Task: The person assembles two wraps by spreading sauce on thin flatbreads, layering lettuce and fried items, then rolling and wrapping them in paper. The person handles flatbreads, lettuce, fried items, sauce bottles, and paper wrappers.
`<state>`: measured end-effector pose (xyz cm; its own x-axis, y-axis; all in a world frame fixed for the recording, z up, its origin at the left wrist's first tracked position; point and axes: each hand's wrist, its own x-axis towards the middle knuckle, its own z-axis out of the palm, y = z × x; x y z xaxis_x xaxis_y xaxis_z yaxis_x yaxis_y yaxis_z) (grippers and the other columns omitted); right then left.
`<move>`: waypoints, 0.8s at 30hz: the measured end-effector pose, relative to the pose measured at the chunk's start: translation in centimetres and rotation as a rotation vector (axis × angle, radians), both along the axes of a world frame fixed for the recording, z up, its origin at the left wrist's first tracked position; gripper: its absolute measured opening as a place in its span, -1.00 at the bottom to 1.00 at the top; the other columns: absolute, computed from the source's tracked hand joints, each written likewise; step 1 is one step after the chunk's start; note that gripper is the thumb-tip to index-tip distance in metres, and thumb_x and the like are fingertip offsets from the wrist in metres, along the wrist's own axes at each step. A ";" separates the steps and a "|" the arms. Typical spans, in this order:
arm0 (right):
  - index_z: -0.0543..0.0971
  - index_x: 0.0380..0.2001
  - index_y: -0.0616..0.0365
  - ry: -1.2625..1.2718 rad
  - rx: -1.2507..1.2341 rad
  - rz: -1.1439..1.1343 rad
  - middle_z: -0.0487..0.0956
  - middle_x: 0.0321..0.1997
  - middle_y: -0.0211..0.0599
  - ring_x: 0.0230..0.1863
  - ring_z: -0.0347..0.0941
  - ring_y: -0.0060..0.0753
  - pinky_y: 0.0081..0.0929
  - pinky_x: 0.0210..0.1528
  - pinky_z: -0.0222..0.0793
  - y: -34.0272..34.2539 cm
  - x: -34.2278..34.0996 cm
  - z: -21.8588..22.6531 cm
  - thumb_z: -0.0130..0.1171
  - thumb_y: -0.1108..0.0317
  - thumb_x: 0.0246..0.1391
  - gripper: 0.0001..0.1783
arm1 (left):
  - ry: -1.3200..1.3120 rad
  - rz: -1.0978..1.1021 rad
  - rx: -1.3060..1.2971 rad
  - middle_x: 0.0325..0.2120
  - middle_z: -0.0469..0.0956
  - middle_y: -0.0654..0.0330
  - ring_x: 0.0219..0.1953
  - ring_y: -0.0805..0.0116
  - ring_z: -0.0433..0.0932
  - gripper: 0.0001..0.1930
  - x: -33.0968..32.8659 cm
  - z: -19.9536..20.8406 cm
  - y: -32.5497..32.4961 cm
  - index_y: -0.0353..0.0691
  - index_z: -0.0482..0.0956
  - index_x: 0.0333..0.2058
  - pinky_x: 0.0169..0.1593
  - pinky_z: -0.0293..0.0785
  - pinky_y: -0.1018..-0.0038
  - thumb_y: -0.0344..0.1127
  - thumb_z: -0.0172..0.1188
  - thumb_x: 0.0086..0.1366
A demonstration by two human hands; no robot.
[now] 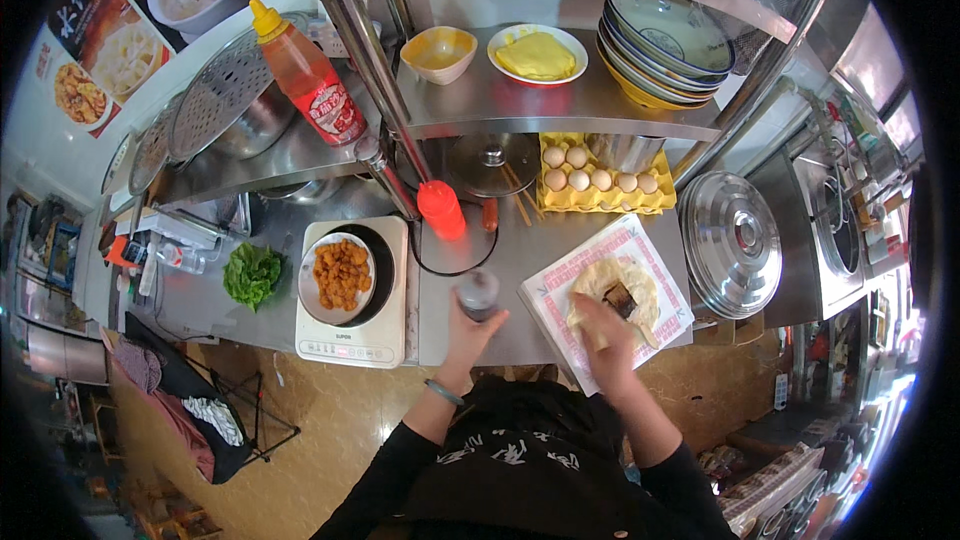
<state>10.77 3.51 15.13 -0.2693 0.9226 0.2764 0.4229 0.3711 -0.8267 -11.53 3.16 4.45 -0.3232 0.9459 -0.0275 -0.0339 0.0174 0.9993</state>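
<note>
My left hand [468,338] is closed round a small clear jar [478,290] with a dark lower part, held at the counter's front edge; blur hides its contents. A round, pale flatbread [645,285] lies on a white paper with red print [650,240], on top of a stack of such papers. Over the flatbread's left side, my right hand [605,340] has its fingers bent and slightly blurred. A dark brown, square patch [619,300] shows at those fingertips, near the bread's middle. Whether it is held or lies on the bread, I cannot tell.
Left, a bowl of browned chunks [342,275] sits in a black pan on a white induction cooker [370,345], beside lettuce [254,275]. A red squeeze bottle [441,210], lidded pan [492,165] and egg tray [605,198] stand behind, under a steel shelf [560,120]. Steel lids [730,245] lean right.
</note>
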 end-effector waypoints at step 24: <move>0.55 -0.43 0.18 -0.508 -0.270 -0.273 0.53 -0.45 -0.15 -0.38 0.48 -0.09 -0.26 -0.31 0.37 4.6 17.2 -6.4 0.17 0.35 -0.07 -0.85 | 1.143 -0.669 0.105 0.08 0.27 0.22 0.13 0.11 0.18 -0.51 11.4 -4.5 -1.3 -0.07 0.44 -0.03 0.10 0.05 0.10 -0.44 0.08 -0.03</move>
